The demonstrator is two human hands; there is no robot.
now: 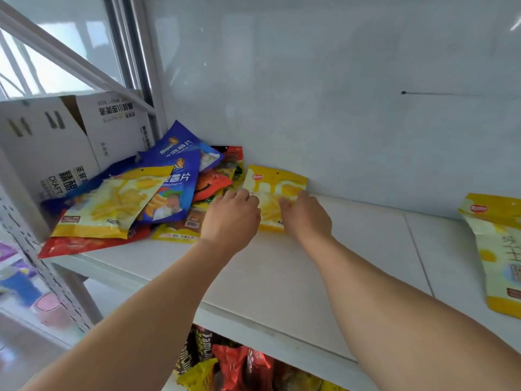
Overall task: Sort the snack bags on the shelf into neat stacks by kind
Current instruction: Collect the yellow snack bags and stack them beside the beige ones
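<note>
Right of the mixed pile, left hand pinching and right hand resting loosely on the yellow bag should slide it clear, flat.

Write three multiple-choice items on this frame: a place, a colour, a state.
1. Where is the mixed pile of snack bags? A) left end of the white shelf B) right end C) floor
2. The flat plastic bag at the shelf's right edge is: A) red B) blue C) yellow and white
3. The middle yellow fries bag is: A) hanging B) untouched C) touched by both hands
1A, beside the white cardboard boxes; 2C, yellow borders, white centre; 3C, left hand and right hand are on it.
</note>
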